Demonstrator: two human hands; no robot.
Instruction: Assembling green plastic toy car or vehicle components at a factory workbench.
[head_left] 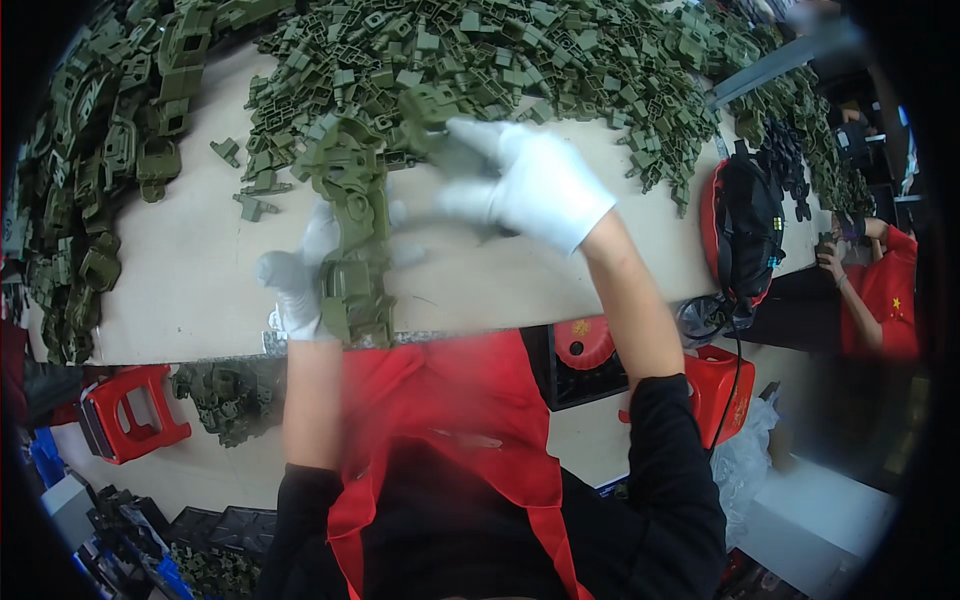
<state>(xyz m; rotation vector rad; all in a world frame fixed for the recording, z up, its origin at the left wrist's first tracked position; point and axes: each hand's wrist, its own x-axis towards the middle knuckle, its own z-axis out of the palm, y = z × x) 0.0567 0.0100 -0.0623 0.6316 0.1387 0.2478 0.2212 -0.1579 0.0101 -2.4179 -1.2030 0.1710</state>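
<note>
My left hand [300, 280], in a white glove, is closed around a long olive-green moulded plastic part [355, 235] with openings and ridges. The part stands out over the table's near edge, its far end pointing at the pile. To the right of it is my right hand [545, 185], also white-gloved and smeared by motion. A smaller green plastic piece [430, 112], blurred too, is at its fingertips in front of the pile, and the fingers appear pinched on it. The finer shape of this piece is too blurred to make out.
A broad pile of small green plastic parts [480, 60] covers the table's far side. Larger green parts [120, 150] are heaped at the left. A black and red bag [750, 225] rests at the right. Red stools [135, 412] stand below; another person [880, 290] is at far right.
</note>
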